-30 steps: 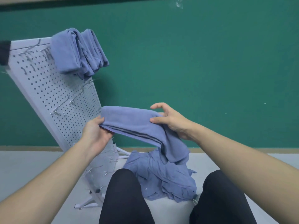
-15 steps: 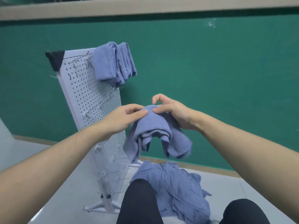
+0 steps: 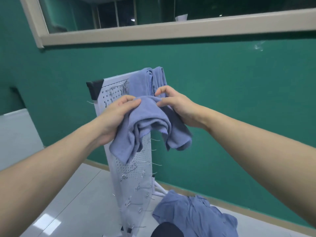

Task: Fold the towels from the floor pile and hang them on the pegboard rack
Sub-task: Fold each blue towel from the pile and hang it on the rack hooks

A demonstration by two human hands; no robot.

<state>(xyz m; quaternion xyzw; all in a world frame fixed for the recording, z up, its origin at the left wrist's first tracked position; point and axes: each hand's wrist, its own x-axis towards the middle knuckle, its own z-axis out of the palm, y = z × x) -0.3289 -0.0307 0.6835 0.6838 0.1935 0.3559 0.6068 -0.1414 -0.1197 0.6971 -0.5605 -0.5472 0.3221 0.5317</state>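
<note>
- Up near the middle of the view, both hands hold one folded blue towel (image 3: pixel 150 117) in front of the white pegboard rack (image 3: pixel 135 170).
- Left hand (image 3: pixel 118 113), at about 9 o'clock from the towel, has its fingers curled over the towel's top fold, with the thumb side hidden under the cloth.
- Right hand (image 3: pixel 177 106), at about 3 o'clock from the towel, pinches the fold with thumb and forefinger; the other fingers arch above and hold nothing.
- Between the hands the towel sags, and its two loose ends droop toward 7 and 5 o'clock, across the face of the rack.
- Two more folded towels (image 3: pixel 147 81) hang over the rack's top edge at 12 o'clock from the hands, just behind the right hand's fingers.
- Metal hooks (image 3: pixel 138 187) stick out of the rack's lower half.
- Down at 5 o'clock, the pile of loose blue towels (image 3: pixel 193 214) lies on the pale floor (image 3: pixel 56 207), just beside the rack's foot.
- Behind everything stands a green wall (image 3: pixel 239 100) with a framed window (image 3: pixel 153 31) at 12 o'clock.
</note>
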